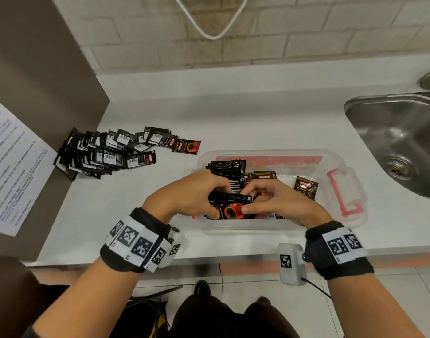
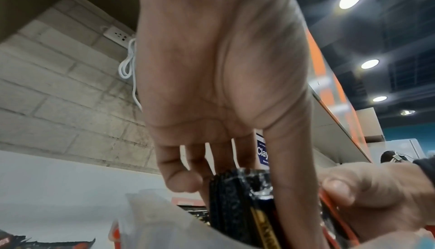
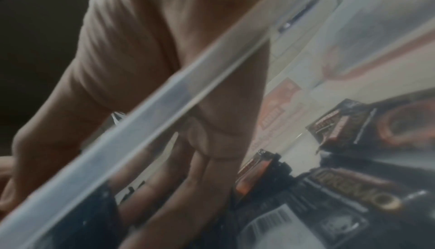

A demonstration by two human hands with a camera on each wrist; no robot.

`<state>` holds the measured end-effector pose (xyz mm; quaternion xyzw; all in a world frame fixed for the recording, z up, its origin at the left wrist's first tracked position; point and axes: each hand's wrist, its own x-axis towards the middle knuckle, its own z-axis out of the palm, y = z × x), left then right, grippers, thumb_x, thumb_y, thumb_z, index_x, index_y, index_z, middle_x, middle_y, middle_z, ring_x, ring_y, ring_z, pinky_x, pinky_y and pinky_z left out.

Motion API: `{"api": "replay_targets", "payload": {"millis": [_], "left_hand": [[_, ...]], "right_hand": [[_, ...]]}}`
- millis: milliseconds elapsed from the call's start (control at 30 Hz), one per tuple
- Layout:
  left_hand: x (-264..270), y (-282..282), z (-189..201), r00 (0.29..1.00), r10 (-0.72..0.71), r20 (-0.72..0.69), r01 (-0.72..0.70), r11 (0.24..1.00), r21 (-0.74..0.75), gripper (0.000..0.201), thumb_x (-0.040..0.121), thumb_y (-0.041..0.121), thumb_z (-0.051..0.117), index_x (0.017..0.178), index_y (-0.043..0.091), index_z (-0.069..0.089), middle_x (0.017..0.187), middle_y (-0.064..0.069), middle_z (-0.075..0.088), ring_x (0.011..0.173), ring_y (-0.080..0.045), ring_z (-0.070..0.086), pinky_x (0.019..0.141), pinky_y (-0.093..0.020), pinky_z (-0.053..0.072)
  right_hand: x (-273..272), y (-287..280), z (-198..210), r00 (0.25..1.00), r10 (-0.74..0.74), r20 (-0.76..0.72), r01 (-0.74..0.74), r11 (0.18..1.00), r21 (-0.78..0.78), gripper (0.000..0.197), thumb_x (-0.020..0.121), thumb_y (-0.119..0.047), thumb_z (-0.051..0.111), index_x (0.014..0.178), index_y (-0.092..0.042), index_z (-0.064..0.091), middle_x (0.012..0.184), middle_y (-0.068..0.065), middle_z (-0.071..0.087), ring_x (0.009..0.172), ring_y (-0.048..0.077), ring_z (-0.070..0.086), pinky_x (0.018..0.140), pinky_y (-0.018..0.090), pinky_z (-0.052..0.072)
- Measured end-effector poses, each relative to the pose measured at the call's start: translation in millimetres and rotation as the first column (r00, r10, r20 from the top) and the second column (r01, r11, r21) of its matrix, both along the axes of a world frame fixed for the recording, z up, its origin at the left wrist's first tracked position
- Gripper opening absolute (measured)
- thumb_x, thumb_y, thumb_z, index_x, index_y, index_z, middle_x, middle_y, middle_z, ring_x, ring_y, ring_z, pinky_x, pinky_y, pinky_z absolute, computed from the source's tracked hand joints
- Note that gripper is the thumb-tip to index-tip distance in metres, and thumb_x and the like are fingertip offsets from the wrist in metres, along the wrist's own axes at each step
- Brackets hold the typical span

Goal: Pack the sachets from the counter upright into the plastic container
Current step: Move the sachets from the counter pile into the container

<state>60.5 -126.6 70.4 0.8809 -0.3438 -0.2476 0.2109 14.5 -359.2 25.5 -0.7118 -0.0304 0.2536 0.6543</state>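
A clear plastic container with pink latches sits on the white counter before me. Both hands hold one stack of black sachets over its near left part. My left hand grips the stack from the left; in the left wrist view its fingers and thumb clamp the stack. My right hand pinches the stack's right side. Upright sachets stand at the container's back left, and a few loose ones lean inside. A pile of sachets lies on the counter at left.
A steel sink lies to the right of the container. A brown partition with a printed sheet bounds the counter on the left. A white cable hangs against the brick wall behind.
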Motion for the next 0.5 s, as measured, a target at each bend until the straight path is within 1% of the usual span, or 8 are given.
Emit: {"api": "replay_targets", "payload": {"millis": [100, 167, 233, 300, 333, 400, 433, 500], "left_hand": [[1, -1, 2, 0.999, -0.026, -0.019, 0.026, 0.999, 0.030, 0.037, 0.076, 0.019, 0.083, 0.107, 0.026, 0.064, 0.095, 0.014, 0.061, 0.086, -0.004, 0.054, 0.074, -0.028, 0.048], [5, 1, 7, 0.997, -0.046, -0.055, 0.050, 0.997, 0.058, 0.037, 0.078, 0.026, 0.083, 0.111, 0.026, 0.065, 0.098, 0.014, 0.058, 0.086, -0.005, 0.055, 0.077, -0.029, 0.050], [8, 2, 11, 0.996, -0.074, -0.047, 0.077, 0.994, 0.083, 0.035, 0.083, 0.036, 0.078, 0.115, 0.027, 0.067, 0.102, 0.014, 0.055, 0.089, -0.003, 0.052, 0.082, -0.026, 0.047], [11, 2, 11, 0.996, -0.086, -0.033, 0.088, 0.992, 0.088, 0.030, 0.088, 0.036, 0.073, 0.116, 0.026, 0.070, 0.102, 0.013, 0.055, 0.089, -0.001, 0.051, 0.083, -0.027, 0.045], [11, 0, 10, 0.996, -0.088, -0.024, 0.090, 0.992, 0.094, 0.029, 0.089, 0.034, 0.073, 0.116, 0.025, 0.071, 0.100, 0.014, 0.054, 0.087, -0.001, 0.051, 0.082, -0.027, 0.045], [9, -4, 7, 0.996, -0.085, -0.003, 0.085, 0.988, 0.127, 0.026, 0.089, 0.029, 0.073, 0.114, 0.022, 0.071, 0.094, 0.018, 0.053, 0.084, -0.002, 0.052, 0.082, -0.029, 0.047], [7, -7, 6, 0.997, -0.080, -0.004, 0.080, 0.987, 0.143, 0.025, 0.088, 0.026, 0.074, 0.112, 0.022, 0.072, 0.093, 0.016, 0.056, 0.084, -0.005, 0.054, 0.083, -0.033, 0.051], [5, -10, 2, 0.997, -0.072, -0.008, 0.072, 0.984, 0.162, 0.025, 0.086, 0.022, 0.077, 0.110, 0.021, 0.071, 0.093, 0.007, 0.063, 0.084, -0.015, 0.061, 0.080, -0.042, 0.055]], "right_hand": [[1, -1, -3, 0.998, -0.002, 0.062, 0.006, 0.998, -0.065, 0.036, 0.067, -0.019, 0.087, 0.099, -0.015, 0.072, 0.079, -0.009, 0.060, 0.068, 0.010, 0.054, 0.068, 0.028, 0.046], [3, -1, -4, 0.997, 0.007, 0.076, -0.002, 0.998, -0.069, 0.032, 0.071, -0.012, 0.087, 0.100, -0.014, 0.072, 0.077, -0.009, 0.059, 0.065, 0.009, 0.052, 0.063, 0.026, 0.044], [3, -2, -6, 0.997, 0.019, 0.080, -0.013, 0.998, -0.067, 0.032, 0.075, -0.007, 0.085, 0.102, -0.014, 0.070, 0.074, -0.011, 0.059, 0.063, 0.009, 0.052, 0.058, 0.024, 0.044], [3, -2, -8, 0.997, 0.030, 0.078, -0.025, 0.998, -0.065, 0.033, 0.075, -0.005, 0.085, 0.102, -0.014, 0.070, 0.073, -0.010, 0.058, 0.062, 0.011, 0.052, 0.055, 0.024, 0.044], [3, -2, -9, 0.997, 0.038, 0.073, -0.033, 0.997, -0.065, 0.033, 0.075, -0.004, 0.085, 0.102, -0.014, 0.069, 0.074, -0.009, 0.058, 0.063, 0.012, 0.052, 0.056, 0.025, 0.045], [4, -2, -10, 0.996, 0.059, 0.068, -0.054, 0.996, -0.068, 0.034, 0.075, -0.002, 0.085, 0.102, -0.013, 0.068, 0.081, -0.002, 0.058, 0.068, 0.019, 0.054, 0.061, 0.031, 0.047], [5, -2, -10, 0.995, 0.073, 0.070, -0.068, 0.995, -0.074, 0.034, 0.075, -0.001, 0.085, 0.101, -0.013, 0.067, 0.084, 0.001, 0.057, 0.071, 0.023, 0.054, 0.065, 0.034, 0.048], [6, -2, -10, 0.992, 0.097, 0.074, -0.091, 0.992, -0.088, 0.034, 0.074, 0.000, 0.085, 0.100, -0.011, 0.066, 0.088, 0.005, 0.057, 0.075, 0.025, 0.054, 0.072, 0.038, 0.048]]}}
